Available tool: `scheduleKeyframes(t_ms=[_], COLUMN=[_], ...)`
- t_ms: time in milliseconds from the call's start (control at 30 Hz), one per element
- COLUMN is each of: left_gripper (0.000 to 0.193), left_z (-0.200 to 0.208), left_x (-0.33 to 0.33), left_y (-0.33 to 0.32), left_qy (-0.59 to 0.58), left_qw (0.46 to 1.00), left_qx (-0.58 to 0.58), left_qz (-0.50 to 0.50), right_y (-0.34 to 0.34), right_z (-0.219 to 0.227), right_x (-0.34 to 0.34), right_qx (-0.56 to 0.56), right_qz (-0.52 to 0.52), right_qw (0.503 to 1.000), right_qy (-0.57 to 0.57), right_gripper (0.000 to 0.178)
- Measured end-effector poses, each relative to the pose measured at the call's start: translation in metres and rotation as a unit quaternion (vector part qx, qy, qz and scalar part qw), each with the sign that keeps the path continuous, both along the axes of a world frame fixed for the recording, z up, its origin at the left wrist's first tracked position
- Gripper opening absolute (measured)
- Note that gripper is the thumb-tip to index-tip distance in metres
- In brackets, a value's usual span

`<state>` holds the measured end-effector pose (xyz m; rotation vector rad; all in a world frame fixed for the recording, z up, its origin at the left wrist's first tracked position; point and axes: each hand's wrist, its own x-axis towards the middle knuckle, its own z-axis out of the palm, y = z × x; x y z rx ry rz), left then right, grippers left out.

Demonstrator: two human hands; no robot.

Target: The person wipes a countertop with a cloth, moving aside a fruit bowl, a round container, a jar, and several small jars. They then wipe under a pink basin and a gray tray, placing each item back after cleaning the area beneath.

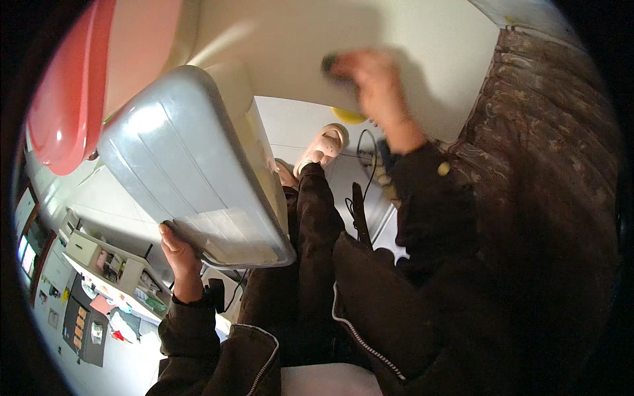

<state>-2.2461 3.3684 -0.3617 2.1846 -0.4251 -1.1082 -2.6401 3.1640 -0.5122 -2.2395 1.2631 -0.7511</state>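
Note:
My left hand point(181, 263) grips the near edge of a large grey plastic storage box point(175, 152), with the thumb on its broad ribbed face. The box stands tilted, and a pale see-through patch point(231, 231) covers the near part of that face. Out ahead, in front of a cream-coloured surface point(277, 46), my right hand point(376, 89) is raised and smeared by motion. Its fingers are closed on a small dark object point(335, 64), too blurred to name. The right hand is apart from the box.
At the upper left hangs a glossy red-pink rounded thing point(66, 99). Brown patterned fabric point(535, 99) drapes along the right. Below are a pale slipper point(323, 146), a dark cable point(362, 148) and a yellow round thing point(347, 115). White shelving point(119, 270) with small items stands at left.

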Motion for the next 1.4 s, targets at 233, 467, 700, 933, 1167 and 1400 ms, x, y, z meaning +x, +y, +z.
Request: scheduleKeyframes(t_ms=[233, 467, 700, 933, 1167, 1400], left_gripper=[0.053, 0.062, 0.06, 0.062, 0.062, 0.064], left_z=[-0.004, -0.014, -0.008, -0.003, -0.007, -0.009], left_x=[0.004, 0.027, 0.013, 0.011, 0.012, 0.016], left_y=[-0.003, 0.01, -0.001, -0.003, -0.008, -0.004], left_qy=[0.013, 0.056, 0.018, 0.058, 0.013, 0.081], left_qw=[1.0, 0.998, 1.0, 0.998, 0.999, 0.996], left_qx=[-0.011, -0.022, -0.008, 0.0, -0.029, -0.023], left_qz=[-0.008, -0.012, 0.018, -0.007, 0.001, 0.001], right_y=[0.063, 0.028, 0.12, 0.089, 0.151, 0.111], right_z=[0.062, 0.032, 0.051, 0.031, 0.046, 0.019], right_x=[-0.033, -0.085, -0.063, -0.092, -0.029, -0.058], right_qx=[0.066, -0.008, 0.115, 0.015, 0.028, 0.076], right_qz=[0.065, -0.141, -0.051, -0.295, -0.229, -0.527], right_qw=[0.994, 0.99, 0.991, 0.953, 0.967, 0.846], right_qy=[-0.054, -0.006, -0.049, -0.062, -0.105, -0.023], right_gripper=[0.023, 0.026, 0.021, 0.021, 0.023, 0.026])
